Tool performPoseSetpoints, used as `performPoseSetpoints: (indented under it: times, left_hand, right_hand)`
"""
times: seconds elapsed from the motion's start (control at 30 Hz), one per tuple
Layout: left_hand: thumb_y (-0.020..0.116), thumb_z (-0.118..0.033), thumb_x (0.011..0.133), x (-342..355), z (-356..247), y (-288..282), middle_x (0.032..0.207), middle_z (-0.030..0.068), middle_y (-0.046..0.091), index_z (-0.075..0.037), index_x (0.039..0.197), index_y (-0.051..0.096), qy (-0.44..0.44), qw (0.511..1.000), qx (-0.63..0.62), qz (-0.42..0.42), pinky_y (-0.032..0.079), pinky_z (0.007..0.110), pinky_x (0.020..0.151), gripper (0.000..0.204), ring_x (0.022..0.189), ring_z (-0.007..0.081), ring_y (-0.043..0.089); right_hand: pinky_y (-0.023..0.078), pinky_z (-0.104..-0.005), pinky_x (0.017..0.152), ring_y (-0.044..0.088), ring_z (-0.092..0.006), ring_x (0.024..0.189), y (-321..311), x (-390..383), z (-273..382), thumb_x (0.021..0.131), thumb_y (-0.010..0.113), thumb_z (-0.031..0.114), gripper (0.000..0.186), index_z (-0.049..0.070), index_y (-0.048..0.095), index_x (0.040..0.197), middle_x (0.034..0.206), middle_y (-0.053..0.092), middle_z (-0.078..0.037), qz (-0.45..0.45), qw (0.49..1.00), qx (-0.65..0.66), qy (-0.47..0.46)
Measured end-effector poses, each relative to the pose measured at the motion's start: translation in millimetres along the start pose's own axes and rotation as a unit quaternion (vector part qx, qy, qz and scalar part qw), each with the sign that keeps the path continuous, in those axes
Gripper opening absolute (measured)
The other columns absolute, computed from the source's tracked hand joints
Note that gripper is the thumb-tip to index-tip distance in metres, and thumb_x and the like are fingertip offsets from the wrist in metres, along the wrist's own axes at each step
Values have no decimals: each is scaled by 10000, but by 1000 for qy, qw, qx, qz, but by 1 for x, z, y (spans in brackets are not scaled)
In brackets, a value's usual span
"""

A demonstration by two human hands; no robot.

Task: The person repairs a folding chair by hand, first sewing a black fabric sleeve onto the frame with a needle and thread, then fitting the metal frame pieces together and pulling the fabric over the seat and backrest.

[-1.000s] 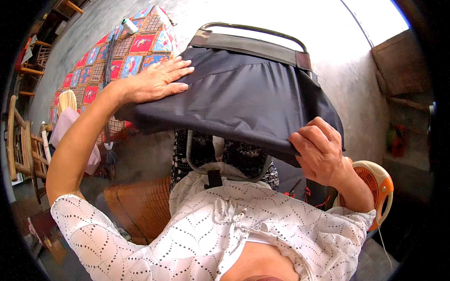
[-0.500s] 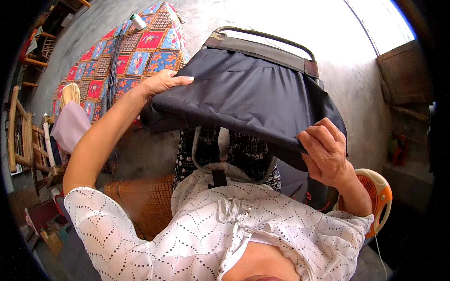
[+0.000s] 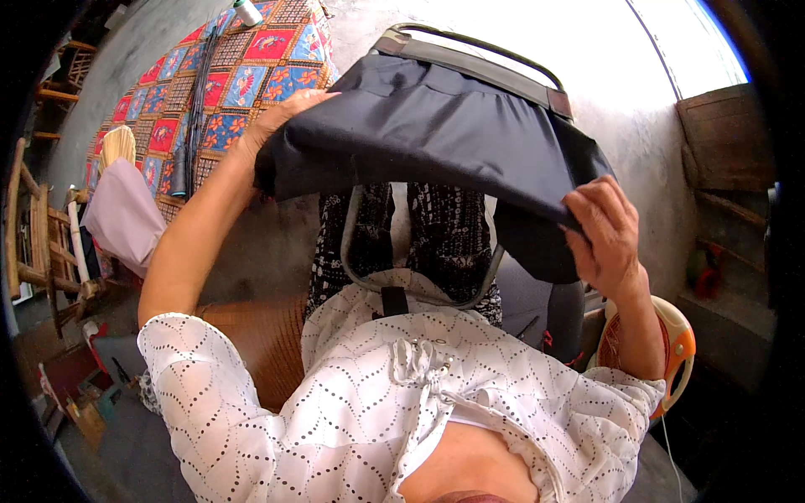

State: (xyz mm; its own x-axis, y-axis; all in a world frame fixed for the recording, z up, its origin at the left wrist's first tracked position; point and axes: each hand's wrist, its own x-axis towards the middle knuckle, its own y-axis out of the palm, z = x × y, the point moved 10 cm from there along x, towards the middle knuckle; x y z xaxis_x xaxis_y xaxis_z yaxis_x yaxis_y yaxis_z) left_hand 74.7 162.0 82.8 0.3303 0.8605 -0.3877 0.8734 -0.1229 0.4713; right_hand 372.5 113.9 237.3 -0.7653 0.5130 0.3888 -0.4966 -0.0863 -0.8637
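Observation:
A dark, shiny fabric [image 3: 444,134] hangs over the upper part of a bent metal tube frame [image 3: 478,297] resting on my lap. Its far bar carries a grey band [image 3: 470,78]; a short black strap [image 3: 394,302] wraps the near bar. My left hand [image 3: 277,121] grips the fabric's left edge, thumb on top, fingers partly hidden beneath. On the right, my right hand [image 3: 602,226] is closed on the fabric's near edge with bent fingers. Patterned black-and-white trousers [image 3: 331,251] show beneath the frame.
Upper left is a patchwork-print cloth [image 3: 268,50] bearing a thread spool [image 3: 249,12] and dark strips [image 3: 196,101]. Wooden chairs [image 3: 33,243] and pink cloth [image 3: 126,218] stand left, an orange-and-cream fan [image 3: 675,352] right, beside a grey cushioned seat [image 3: 537,310].
My left hand has gone from lying spread on the fabric to gripping its edge, moving rightward and up. My right hand and the fabric's near edge have risen, baring more of the frame.

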Motion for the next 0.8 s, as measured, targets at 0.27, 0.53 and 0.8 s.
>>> performPoseSetpoints:
  times: [0.27, 0.53, 0.8]
  left_hand:
    - [520, -81, 887, -17, -40, 10, 1041, 108, 629, 21, 1121, 556, 66, 961, 268, -15, 492, 268, 850, 258, 944, 145, 607]
    - [569, -91, 877, -49, -17, -2, 1016, 81, 632, 11, 1110, 574, 49, 976, 207, -51, 498, 253, 804, 255, 884, 126, 601]
    - [596, -110, 873, -80, -19, -100, 961, 56, 637, -13, 1090, 595, -6, 979, 153, -137, 493, 237, 758, 238, 799, 114, 590]
  right_hand:
    - [461, -387, 727, 562, -301, 831, -1, 4, -71, 774, 577, 29, 227, 32, 538, 998, 916, 546, -120, -59, 986, -68, 141]
    - [470, -386, 837, 556, -302, 957, 41, 62, -108, 819, 550, 8, 229, 72, 560, 1039, 986, 559, -99, -87, 990, -23, 106]
    - [486, -372, 820, 577, -278, 907, 79, 76, -116, 849, 557, 66, 196, 76, 572, 1044, 964, 573, -88, -58, 993, 45, 97]
